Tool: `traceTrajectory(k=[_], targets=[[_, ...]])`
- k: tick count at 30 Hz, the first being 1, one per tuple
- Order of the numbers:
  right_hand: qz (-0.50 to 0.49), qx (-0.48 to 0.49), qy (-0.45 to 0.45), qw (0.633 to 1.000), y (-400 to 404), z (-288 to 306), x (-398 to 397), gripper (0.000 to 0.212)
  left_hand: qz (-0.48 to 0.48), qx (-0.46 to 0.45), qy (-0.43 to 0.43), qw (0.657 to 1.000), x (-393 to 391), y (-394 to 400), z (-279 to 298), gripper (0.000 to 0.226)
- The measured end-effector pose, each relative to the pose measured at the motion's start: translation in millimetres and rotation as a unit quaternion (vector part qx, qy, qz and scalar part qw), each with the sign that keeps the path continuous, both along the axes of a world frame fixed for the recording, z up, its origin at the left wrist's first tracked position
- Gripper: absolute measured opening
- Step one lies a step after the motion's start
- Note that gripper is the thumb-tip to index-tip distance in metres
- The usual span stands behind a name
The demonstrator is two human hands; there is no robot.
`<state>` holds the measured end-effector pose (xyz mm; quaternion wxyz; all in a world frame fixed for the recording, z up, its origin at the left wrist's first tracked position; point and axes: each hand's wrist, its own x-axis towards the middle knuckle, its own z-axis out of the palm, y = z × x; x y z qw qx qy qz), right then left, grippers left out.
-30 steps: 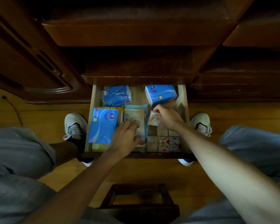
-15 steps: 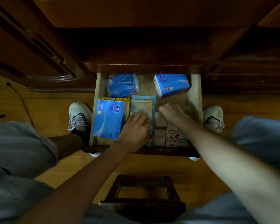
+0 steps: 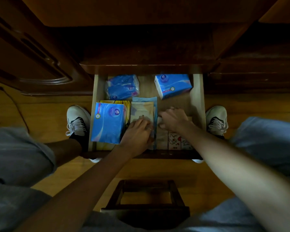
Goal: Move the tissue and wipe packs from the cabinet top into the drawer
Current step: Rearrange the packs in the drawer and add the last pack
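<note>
Since half a second earlier the right hand [image 3: 172, 119] had shifted a little further over the small packs, while the left hand [image 3: 137, 133] had stayed on the beige pack. In the head view, the open drawer [image 3: 197, 97] stood pulled out from the dark wooden cabinet [image 3: 141, 47], with every pack inside it. The left hand lay flat, fingers fairly straight, pressing on the beige wipe pack [image 3: 141, 109], which lay on a light blue pack [image 3: 155, 101] in the middle of the drawer. The right hand hovered knuckles up, fingers curled down onto a small pale tissue pack [image 3: 159, 120]; whether it truly gripped it could not be told. Below that hand sat a row of small printed tissue packs [image 3: 172, 141] against the front wall. A large blue tissue pack [image 3: 107, 124] rested on a yellow pack [image 3: 124, 104] at the left. At the back lay a crumpled blue pack [image 3: 123, 87] and a blue-and-white tissue pack [image 3: 172, 86], well apart. White sneakers [image 3: 78, 121] flanked the drawer, and a dark stool [image 3: 146, 203] stood nearer.
</note>
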<state>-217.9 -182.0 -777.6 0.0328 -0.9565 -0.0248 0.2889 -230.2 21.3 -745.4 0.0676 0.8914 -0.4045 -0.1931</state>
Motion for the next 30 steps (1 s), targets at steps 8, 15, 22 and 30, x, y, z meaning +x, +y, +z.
traceTrajectory(k=[8, 15, 22, 30], targets=[[-0.071, 0.022, -0.024, 0.997, 8, -13, -14, 0.045, -0.005, 0.038, 0.041, 0.998, -3, 3, -4, 0.053], [-0.193, 0.079, -0.010, 0.978, 10, 8, 8, 0.046, 0.016, -0.005, -0.006, 1.000, 6, -1, 27, 0.048], [-0.303, 0.295, -0.052, 0.905, 40, 22, 81, 0.029, 0.235, -0.034, -0.174, 0.956, 48, 45, 63, 0.058], [-0.406, 0.401, 0.009, 0.821, 79, -7, 129, 0.033, 0.356, -0.044, -0.033, 0.933, 40, 74, 30, 0.096]])
